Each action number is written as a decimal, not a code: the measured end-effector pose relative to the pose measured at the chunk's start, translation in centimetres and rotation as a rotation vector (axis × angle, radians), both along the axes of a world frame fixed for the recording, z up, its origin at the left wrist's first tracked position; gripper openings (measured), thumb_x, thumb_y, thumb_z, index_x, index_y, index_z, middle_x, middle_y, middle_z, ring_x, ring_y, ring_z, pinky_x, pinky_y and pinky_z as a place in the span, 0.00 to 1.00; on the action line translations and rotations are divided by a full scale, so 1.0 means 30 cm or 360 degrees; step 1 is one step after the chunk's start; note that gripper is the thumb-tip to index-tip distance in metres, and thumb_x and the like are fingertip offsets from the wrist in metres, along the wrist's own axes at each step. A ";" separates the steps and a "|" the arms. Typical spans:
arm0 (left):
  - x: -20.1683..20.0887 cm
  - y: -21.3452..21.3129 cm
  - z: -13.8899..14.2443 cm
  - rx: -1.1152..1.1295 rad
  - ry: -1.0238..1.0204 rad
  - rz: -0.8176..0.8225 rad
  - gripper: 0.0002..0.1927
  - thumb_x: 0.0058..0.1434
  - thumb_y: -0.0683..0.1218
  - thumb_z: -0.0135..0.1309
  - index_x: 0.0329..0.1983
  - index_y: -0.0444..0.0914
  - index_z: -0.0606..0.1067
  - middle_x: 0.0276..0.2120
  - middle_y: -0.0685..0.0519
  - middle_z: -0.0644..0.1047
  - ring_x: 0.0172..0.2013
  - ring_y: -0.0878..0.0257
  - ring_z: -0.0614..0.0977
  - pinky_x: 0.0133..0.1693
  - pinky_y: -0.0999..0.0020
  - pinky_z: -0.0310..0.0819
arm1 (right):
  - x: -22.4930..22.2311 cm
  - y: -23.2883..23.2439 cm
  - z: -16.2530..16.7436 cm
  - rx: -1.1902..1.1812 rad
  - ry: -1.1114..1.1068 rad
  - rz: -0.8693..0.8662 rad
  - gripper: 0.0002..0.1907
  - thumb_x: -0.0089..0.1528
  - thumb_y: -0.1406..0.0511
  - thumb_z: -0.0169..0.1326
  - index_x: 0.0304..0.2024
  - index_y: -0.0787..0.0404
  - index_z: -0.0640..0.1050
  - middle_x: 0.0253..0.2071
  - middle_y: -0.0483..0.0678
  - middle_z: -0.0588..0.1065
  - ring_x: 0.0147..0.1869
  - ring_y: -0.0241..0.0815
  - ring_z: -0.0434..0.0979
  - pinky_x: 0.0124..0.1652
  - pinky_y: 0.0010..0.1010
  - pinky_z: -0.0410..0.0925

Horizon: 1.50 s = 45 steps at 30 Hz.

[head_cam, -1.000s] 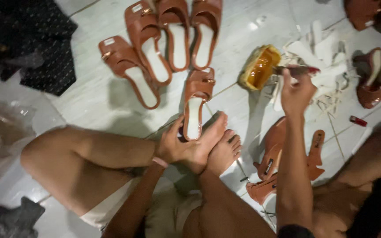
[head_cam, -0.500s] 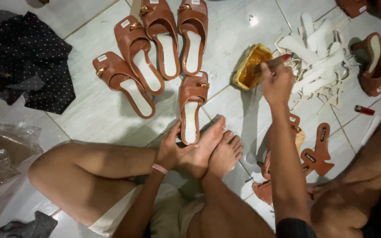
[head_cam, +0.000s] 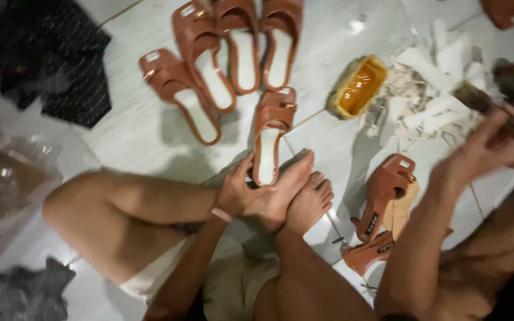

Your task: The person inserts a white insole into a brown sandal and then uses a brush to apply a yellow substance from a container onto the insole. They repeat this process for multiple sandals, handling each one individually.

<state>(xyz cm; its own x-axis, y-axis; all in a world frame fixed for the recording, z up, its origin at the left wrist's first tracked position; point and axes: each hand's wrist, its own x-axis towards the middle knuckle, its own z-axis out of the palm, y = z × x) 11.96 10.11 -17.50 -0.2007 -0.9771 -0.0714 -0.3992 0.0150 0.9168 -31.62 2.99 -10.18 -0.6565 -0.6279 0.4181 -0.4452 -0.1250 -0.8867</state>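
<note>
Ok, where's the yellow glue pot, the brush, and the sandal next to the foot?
yellow glue pot [head_cam: 361, 87], head view, on its orange inside.
brush [head_cam: 477, 98], head view, on its blurred dark tip.
sandal [head_cam: 270, 137], head view, on its pale insole.

Floor: we sit on pale glossy tiles [head_cam: 126, 139] with thin grout lines.
Light: we see bright glare patches [head_cam: 357, 26] on the tiles.

Head camera looks steeply down (close) at floor [head_cam: 120, 148].
</note>
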 end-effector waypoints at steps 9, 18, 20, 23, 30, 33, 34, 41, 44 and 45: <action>0.026 0.008 -0.022 0.0199 0.0107 -0.0006 0.48 0.49 0.53 0.73 0.69 0.33 0.64 0.56 0.39 0.79 0.56 0.48 0.83 0.54 0.59 0.79 | 0.714 0.145 -0.041 0.0622 0.0831 0.1517 0.17 0.58 0.71 0.65 0.50 0.54 0.84 0.41 0.47 0.80 0.45 0.45 0.76 0.48 0.34 0.70; 0.041 0.012 -0.005 0.0280 0.0132 0.0033 0.48 0.50 0.51 0.70 0.72 0.35 0.64 0.57 0.38 0.78 0.56 0.46 0.82 0.55 0.58 0.79 | 0.787 0.219 0.050 0.0516 0.1140 0.1791 0.27 0.48 0.73 0.64 0.51 0.56 0.81 0.40 0.47 0.80 0.42 0.45 0.77 0.43 0.37 0.70; 0.040 0.010 -0.007 0.0274 0.0103 -0.0017 0.52 0.46 0.53 0.74 0.71 0.34 0.63 0.57 0.37 0.77 0.55 0.44 0.80 0.55 0.56 0.75 | 0.766 0.190 0.027 0.0449 0.1005 0.1806 0.27 0.53 0.76 0.60 0.54 0.54 0.81 0.42 0.44 0.80 0.45 0.42 0.79 0.49 0.34 0.72; 0.039 0.011 -0.020 0.0143 0.0089 -0.0013 0.52 0.45 0.52 0.75 0.70 0.33 0.63 0.57 0.36 0.76 0.55 0.42 0.80 0.55 0.56 0.76 | 0.740 0.123 -0.015 0.0528 0.1107 0.1616 0.24 0.52 0.76 0.62 0.52 0.56 0.81 0.42 0.46 0.81 0.42 0.47 0.76 0.46 0.37 0.70; 0.040 0.012 -0.038 0.0233 0.0079 0.0020 0.48 0.50 0.49 0.70 0.74 0.35 0.63 0.57 0.38 0.78 0.57 0.44 0.82 0.56 0.58 0.79 | 0.795 0.215 0.034 0.0406 0.1129 0.1838 0.25 0.48 0.76 0.64 0.49 0.59 0.79 0.39 0.47 0.80 0.41 0.44 0.77 0.52 0.49 0.68; 0.044 0.006 -0.032 0.0351 0.0071 -0.0035 0.52 0.45 0.51 0.74 0.71 0.34 0.62 0.56 0.37 0.76 0.55 0.44 0.81 0.55 0.56 0.76 | 0.765 0.201 0.037 0.0614 0.1104 0.1870 0.27 0.48 0.74 0.66 0.50 0.55 0.81 0.36 0.46 0.79 0.39 0.46 0.75 0.43 0.36 0.70; 0.044 0.005 -0.030 0.0309 0.0072 -0.0017 0.52 0.45 0.51 0.74 0.70 0.34 0.62 0.56 0.36 0.76 0.55 0.43 0.80 0.54 0.56 0.76 | 0.753 0.177 0.023 0.0661 0.1131 0.1820 0.28 0.46 0.75 0.65 0.50 0.54 0.82 0.32 0.47 0.77 0.37 0.47 0.74 0.42 0.37 0.69; 0.040 0.005 -0.003 0.0340 0.0110 0.0005 0.49 0.47 0.53 0.72 0.70 0.36 0.64 0.54 0.39 0.79 0.53 0.45 0.83 0.53 0.57 0.79 | 0.787 0.195 -0.062 0.0449 0.1269 0.1774 0.22 0.57 0.71 0.70 0.53 0.56 0.81 0.42 0.45 0.82 0.40 0.43 0.75 0.38 0.33 0.67; 0.045 -0.001 -0.001 0.0487 0.0010 0.0006 0.53 0.45 0.56 0.73 0.72 0.37 0.61 0.53 0.40 0.79 0.49 0.45 0.84 0.51 0.56 0.79 | 0.753 0.247 -0.009 0.0489 0.1207 0.1877 0.28 0.50 0.74 0.64 0.51 0.49 0.81 0.42 0.42 0.82 0.42 0.42 0.78 0.44 0.34 0.71; 0.044 -0.002 -0.002 0.0555 -0.0020 -0.0027 0.56 0.44 0.57 0.74 0.72 0.37 0.59 0.52 0.40 0.79 0.48 0.45 0.83 0.51 0.56 0.78 | 0.736 0.234 -0.001 0.0495 0.1112 0.1848 0.27 0.50 0.75 0.63 0.51 0.50 0.81 0.44 0.42 0.82 0.43 0.42 0.77 0.44 0.34 0.70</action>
<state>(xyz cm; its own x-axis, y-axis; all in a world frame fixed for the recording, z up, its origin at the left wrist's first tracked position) 13.27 10.06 -17.57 -0.2138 -0.8900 -0.4027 -0.4130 -0.2913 0.8629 -9.55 10.02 -10.19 0.5839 -0.7907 0.1840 -0.5811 -0.5654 -0.5854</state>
